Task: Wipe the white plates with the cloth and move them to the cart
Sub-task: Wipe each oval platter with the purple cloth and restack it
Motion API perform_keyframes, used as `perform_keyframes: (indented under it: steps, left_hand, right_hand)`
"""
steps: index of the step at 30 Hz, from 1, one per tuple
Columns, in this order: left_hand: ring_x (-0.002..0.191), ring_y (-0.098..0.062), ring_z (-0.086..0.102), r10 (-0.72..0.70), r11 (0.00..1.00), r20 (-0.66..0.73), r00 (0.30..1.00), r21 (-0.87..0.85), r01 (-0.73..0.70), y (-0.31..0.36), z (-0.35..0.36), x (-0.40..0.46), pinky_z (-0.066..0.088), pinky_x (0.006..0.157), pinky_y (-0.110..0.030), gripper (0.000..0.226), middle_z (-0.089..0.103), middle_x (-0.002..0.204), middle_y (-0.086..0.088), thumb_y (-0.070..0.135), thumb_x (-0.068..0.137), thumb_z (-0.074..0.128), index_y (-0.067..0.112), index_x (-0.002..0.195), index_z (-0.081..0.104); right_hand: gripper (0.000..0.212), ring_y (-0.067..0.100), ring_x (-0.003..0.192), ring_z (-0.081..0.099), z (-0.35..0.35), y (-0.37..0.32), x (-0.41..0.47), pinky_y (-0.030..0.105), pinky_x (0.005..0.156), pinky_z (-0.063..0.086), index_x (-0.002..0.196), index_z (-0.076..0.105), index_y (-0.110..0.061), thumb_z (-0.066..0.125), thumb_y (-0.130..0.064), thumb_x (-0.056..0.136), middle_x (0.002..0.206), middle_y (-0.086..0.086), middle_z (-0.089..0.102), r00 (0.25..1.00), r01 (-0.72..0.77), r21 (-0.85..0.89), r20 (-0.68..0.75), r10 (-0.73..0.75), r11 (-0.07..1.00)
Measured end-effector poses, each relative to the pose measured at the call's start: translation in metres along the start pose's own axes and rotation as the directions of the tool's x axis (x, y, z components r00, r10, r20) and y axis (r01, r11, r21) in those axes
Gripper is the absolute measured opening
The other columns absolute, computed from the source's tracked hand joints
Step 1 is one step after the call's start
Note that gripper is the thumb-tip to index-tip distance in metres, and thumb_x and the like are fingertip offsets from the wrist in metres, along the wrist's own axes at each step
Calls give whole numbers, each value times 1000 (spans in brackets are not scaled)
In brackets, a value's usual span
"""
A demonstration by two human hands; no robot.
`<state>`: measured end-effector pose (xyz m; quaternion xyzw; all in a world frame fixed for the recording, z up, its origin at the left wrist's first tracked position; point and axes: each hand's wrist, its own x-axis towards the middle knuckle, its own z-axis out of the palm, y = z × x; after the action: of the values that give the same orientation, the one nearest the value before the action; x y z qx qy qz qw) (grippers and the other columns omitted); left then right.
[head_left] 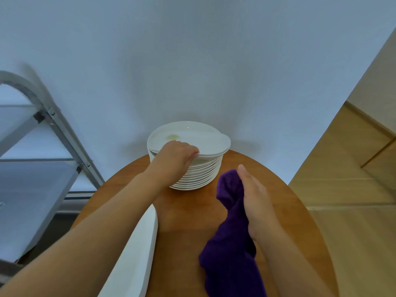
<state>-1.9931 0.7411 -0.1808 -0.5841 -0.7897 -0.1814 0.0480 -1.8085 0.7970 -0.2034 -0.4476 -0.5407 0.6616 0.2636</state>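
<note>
Stack of white plates (194, 174) at the far edge of the round wooden table (184, 213), close to the pale wall (192, 61). Top plate (192, 139) lying slightly askew on the stack, shifted to the right so its rim overhangs the plates beneath; yellowish smear (172, 137) on its left part. Left hand (175, 155) reaching over the near left side of the stack, fingers curled over the near rim of the top plate, thumb hidden beneath, so gripping that plate by its edge as far as can be seen. Right hand (255, 196) just right of and nearer than the stack, above the tabletop, fingers held fairly straight and together along a purple cloth (231, 239), thumb hidden behind the fabric; cloth held against the palm, upper end bunched beside the fingertips, lower end trailing down toward the near edge of the table. Cloth and stack apart, not touching. Metal cart (53, 133) with grey frame and pale shelves left of the stack, beyond the table's left edge; no plate visible on its shelves. White chair back or similar panel (139, 254) below the left forearm, nearer than the stack. Light wooden cabinet fronts (353, 168) well to the right of the stack.
</note>
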Motion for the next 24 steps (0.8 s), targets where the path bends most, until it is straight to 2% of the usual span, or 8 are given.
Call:
perform_keyframes:
  steps: [3,7,11,14,17,19,21,24]
  left_hand:
    - [97,-22,58,-14,996,9,1000,-83,15,-2,-7,-4,39,83,-27,27,68,103,-7,22,99,43,9,108,65]
    - [97,-23,56,31,999,28,999,-40,-30,-3,-10,-4,38,83,-27,28,66,103,-8,23,100,41,8,108,64]
    - [97,-24,54,63,996,-53,997,-65,-66,-3,-11,0,37,83,-27,26,65,102,-12,19,99,44,6,110,63]
    - [100,-27,53,81,997,-126,989,-5,-82,-3,-12,-1,39,86,-30,22,63,106,-14,7,94,52,5,114,62]
    - [82,-34,60,255,965,-147,956,93,-244,2,-14,-11,49,70,-38,20,66,89,-20,-5,79,69,-3,99,66]
    - [71,-34,63,343,938,-178,922,117,-326,5,-14,-21,52,60,-35,27,66,79,-19,-9,66,78,-5,91,67]
    - [69,-32,64,376,926,-216,901,120,-358,9,-13,-31,53,60,-33,30,66,78,-17,-8,63,80,-4,90,68]
    - [72,-28,64,430,903,-253,867,123,-412,19,-11,-48,53,64,-31,22,68,80,-15,-1,70,75,-3,91,69]
  right_hand:
    - [41,17,69,56,5,-8,0,29,65,44,66,64,-28,51,-61,85,69,3,59,1000,-8,18,30,7,1000]
    - [38,15,70,58,11,-22,4,28,62,46,65,68,-30,52,-54,89,70,0,63,999,35,19,31,-35,999]
    - [32,11,67,62,13,-32,12,24,57,46,66,70,-36,53,-51,90,65,-8,68,999,38,28,23,-39,999]
    - [37,13,66,59,16,-37,16,26,59,45,66,69,-31,53,-56,87,64,-4,64,1000,17,16,16,-18,1000]
    - [47,18,71,59,17,-41,20,31,66,45,73,68,-21,57,-67,78,68,1,64,999,-38,17,24,37,999]
    - [49,17,72,61,18,-41,20,32,68,46,73,67,-20,59,-68,75,69,0,66,996,-71,-10,48,72,997]
    - [42,16,69,63,18,-39,19,30,65,48,74,68,-18,62,-59,79,72,1,69,993,-85,-21,74,87,996]
    - [24,16,63,62,12,-35,11,28,59,48,76,68,-15,61,-36,85,71,5,69,992,-94,-16,88,95,995]
